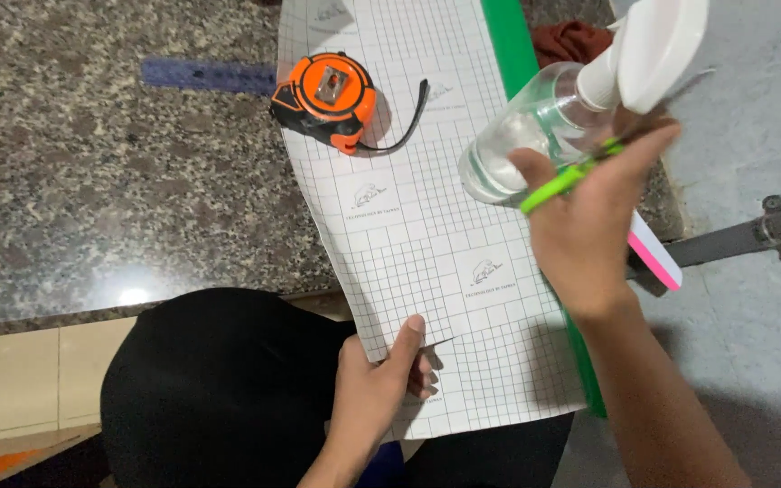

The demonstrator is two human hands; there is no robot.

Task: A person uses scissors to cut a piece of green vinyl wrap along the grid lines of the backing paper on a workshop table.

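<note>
My left hand (pixel 374 380) pinches the near edge of a white gridded backing sheet (pixel 418 208) with a green film edge (pixel 510 45), thumb on top. The sheet lies over the granite counter (pixel 92 181) and hangs toward me. My right hand (pixel 589 221) is raised over the sheet's right side, gripping a clear spray bottle (pixel 522 136) with a white trigger head (pixel 657 45) together with a green-handled tool (pixel 567 179). A white and pink flat piece (pixel 657 253) sticks out behind that hand.
An orange and black tape measure (pixel 327 95) with a black strap rests on the sheet's far left part. A blue ruler (pixel 201 74) lies on the counter behind it. A dark red cloth (pixel 571 41) and a grey metal bar (pixel 752 233) are at right.
</note>
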